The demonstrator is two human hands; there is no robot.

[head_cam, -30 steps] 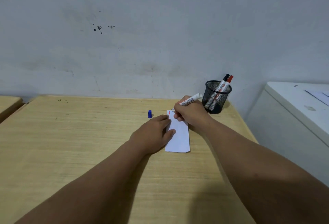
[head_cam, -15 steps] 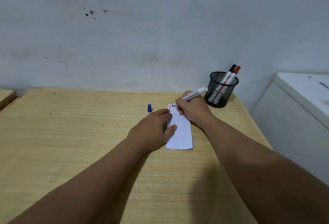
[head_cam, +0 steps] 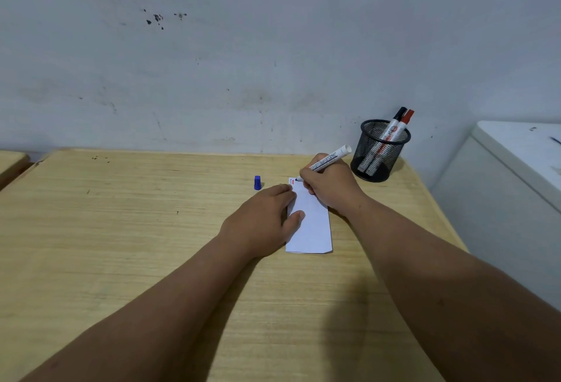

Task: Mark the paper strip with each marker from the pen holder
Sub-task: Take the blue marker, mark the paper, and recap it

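The paper strip (head_cam: 312, 224) lies flat on the table (head_cam: 121, 230), just in front of the black mesh pen holder (head_cam: 381, 151) and a little to its left. At the strip's far end, the end nearest the holder, a short red mark already shows, so the red marker seems done. The right hand (head_cam: 329, 186) is clamped around an uncapped white marker (head_cam: 326, 162) in a writing grip, its tip at that same far end beside the red mark. The left hand (head_cam: 267, 220) lies flat and open, fingers pressing the strip's left edge to pin it down.

A blue cap (head_cam: 257, 183) stands on the table further left of the holder, beyond the strip, so the marker in hand is likely the blue one, with its mark being made now. Two capped markers lean in the holder, one red-capped (head_cam: 405, 117), one black-capped (head_cam: 400, 113). By my judgement the black one is left to do.

Nothing blocks the way between strip and holder. A white cabinet (head_cam: 501, 199) stands right of the holder, off the table.
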